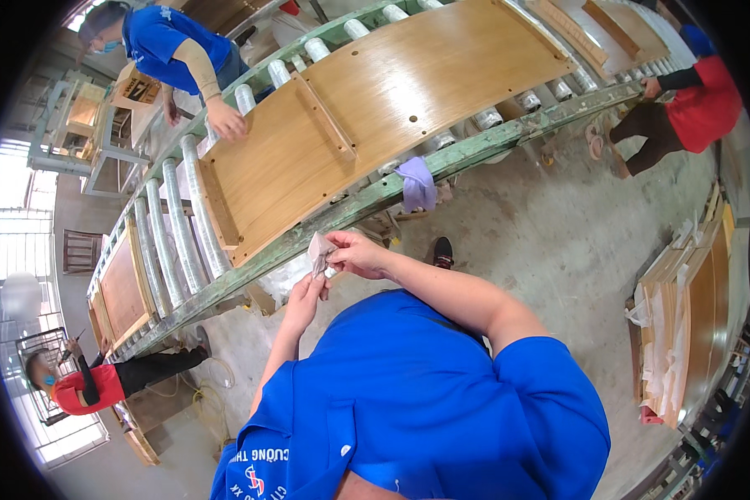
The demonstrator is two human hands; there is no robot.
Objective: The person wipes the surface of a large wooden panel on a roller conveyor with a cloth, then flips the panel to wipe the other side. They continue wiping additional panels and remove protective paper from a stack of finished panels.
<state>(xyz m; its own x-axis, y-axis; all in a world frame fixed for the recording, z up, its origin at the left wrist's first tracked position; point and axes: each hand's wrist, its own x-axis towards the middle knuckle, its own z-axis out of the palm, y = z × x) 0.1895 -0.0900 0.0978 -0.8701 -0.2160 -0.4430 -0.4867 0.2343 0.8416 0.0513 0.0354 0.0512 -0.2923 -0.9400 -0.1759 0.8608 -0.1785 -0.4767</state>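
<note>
your left hand (309,296) and right hand (357,255) both pinch a small pale folded sheet (319,248), held in front of your torso, near the green conveyor rail (360,203).

Roller conveyor (182,221); wooden panels (392,92) atop, purple cloth (417,183) over green rail (483,148)

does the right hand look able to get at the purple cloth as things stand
Probably yes: the purple cloth hangs over the green rail near the right hand, with nothing visible blocking the way, though that hand pinches a small pale sheet.
</note>
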